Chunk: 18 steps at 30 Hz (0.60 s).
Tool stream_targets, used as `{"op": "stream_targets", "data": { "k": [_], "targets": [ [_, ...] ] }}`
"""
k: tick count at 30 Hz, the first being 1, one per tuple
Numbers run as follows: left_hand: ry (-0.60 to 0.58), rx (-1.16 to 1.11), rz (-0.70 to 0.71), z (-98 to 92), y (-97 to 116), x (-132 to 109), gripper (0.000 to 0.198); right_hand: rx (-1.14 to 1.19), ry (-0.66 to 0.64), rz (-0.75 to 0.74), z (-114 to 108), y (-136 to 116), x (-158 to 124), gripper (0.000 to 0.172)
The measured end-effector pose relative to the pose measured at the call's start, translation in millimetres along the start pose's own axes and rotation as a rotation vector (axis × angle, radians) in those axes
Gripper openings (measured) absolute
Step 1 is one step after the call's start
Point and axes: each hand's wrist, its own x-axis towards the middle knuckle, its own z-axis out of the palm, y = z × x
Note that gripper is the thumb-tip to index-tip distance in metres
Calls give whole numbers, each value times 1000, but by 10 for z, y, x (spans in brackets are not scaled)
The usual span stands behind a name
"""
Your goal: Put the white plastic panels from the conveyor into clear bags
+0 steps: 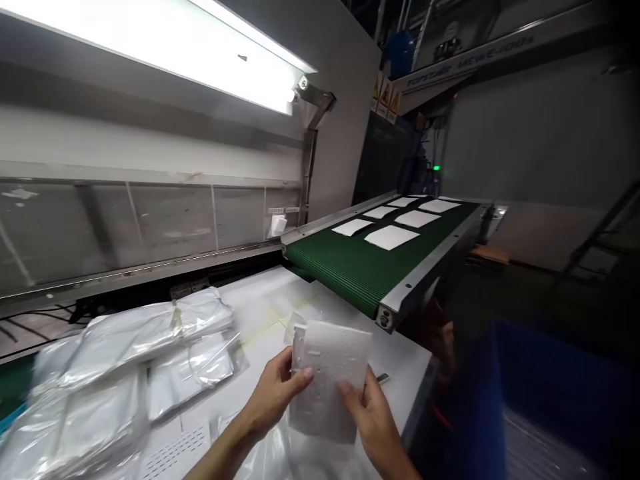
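Observation:
A white, roughly square molded panel is held up over the table, with raised marks on its face. My left hand grips its left edge, thumb on the front. On the opposite side my right hand pinches the right edge, thumb also on the face. Along the panel's left side a piece of clear plastic sticks out; whether it is a bag around the panel I cannot tell. A small dark-tipped tool lies beside my right hand, mostly hidden.
Stacks of clear plastic bags lie on the white table at left. Ahead, a green conveyor belt carries several white panels. A blue bin stands at lower right. A lamp hangs above.

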Motion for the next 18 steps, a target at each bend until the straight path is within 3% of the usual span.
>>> {"op": "stream_targets", "data": {
  "k": [5,9,15,18],
  "targets": [
    [149,135,3,181,-319,-16,34,-102,54,-36,-196,597,-144,61],
    [205,141,2,242,-399,-69,40,-166,179,73,-176,906,-212,74],
    [279,50,-57,225,-462,-51,53,-242,256,26,-144,960,-165,70],
    [404,16,-39,126,-451,-5,47,-143,238,95,-148,849,-144,70]
  ]
}}
